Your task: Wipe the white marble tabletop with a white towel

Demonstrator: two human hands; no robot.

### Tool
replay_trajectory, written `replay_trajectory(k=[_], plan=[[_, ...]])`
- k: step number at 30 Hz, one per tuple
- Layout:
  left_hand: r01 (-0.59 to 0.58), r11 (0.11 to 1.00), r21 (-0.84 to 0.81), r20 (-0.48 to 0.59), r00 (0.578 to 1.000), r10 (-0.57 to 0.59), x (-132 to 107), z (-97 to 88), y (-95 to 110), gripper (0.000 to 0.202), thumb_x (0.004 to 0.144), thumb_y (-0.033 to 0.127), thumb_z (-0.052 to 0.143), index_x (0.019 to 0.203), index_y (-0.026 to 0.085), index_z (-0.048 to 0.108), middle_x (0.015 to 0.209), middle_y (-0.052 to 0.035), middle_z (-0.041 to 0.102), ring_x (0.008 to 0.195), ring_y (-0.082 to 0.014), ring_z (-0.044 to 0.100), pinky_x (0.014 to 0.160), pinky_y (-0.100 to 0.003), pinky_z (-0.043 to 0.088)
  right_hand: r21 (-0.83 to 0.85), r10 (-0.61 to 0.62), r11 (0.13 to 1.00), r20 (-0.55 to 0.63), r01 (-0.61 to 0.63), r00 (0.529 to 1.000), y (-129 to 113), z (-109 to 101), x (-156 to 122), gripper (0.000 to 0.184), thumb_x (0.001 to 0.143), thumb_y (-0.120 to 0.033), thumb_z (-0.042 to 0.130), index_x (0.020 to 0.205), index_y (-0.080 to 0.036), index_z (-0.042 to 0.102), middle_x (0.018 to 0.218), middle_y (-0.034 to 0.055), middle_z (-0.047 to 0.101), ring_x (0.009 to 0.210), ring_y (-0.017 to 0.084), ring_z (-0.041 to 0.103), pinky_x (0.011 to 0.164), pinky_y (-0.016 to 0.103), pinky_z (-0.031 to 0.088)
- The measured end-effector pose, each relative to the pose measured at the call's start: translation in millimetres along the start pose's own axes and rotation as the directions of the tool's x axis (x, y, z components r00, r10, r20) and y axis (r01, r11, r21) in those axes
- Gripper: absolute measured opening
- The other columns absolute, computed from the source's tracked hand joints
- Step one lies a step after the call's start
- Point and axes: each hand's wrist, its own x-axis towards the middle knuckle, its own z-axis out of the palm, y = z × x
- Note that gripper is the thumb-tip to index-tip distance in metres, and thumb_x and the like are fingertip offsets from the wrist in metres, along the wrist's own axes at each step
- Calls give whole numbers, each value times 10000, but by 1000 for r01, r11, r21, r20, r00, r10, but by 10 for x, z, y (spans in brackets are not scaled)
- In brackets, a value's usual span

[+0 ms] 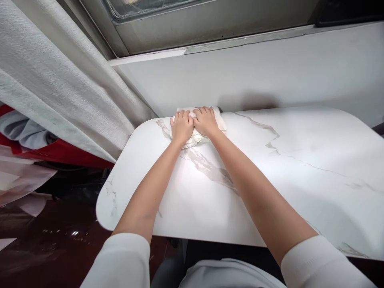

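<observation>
A folded white cloth [196,139] lies on the white marble-patterned table [186,200], close to its far edge by the wall. My left hand [182,127] presses down on the left part of the cloth, its fingers lying flat and a little apart. Right beside it, my right hand [205,121] rests flat on the cloth's right part with fingers spread forward. The two thumbs nearly meet in the middle. Both arms reach straight out over the tabletop. A small dark thing [220,109] shows partly at the cloth's far right edge; I cannot make out what it is.
A light curtain [75,68] hangs at the left, touching the table's corner area. Behind the table stands a white wall panel [192,80] beneath a metal window frame [192,30]. Red fabric [66,152] and grey cloth [24,130] sit at the left, above a dark red floor [69,248].
</observation>
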Motion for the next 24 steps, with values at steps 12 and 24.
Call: replay_trajectory(k=[12, 24], plan=[[-78, 997, 10, 2, 997, 78, 120, 165, 412, 486, 998, 249, 256, 1378, 218, 557, 1490, -90, 533, 1442, -284, 376, 1190, -530, 247, -28, 68, 997, -62, -70, 996, 429, -109, -23, 451, 955, -150, 326, 1316, -138, 596, 1335, 146, 606, 1286, 297, 468, 1165, 475, 219], [-122, 992, 27, 24, 992, 122, -265, 180, 685, 527, 1004, 260, 243, 1459, 143, 483, 1558, -139, 447, 1484, -304, 322, 1205, -548, 226, -90, 107, 990, -66, -113, 992, 511, -337, -500, 475, 960, -158, 317, 1367, -138, 559, 1480, 127, 516, 1406, 274, 390, 1213, 461, 188]])
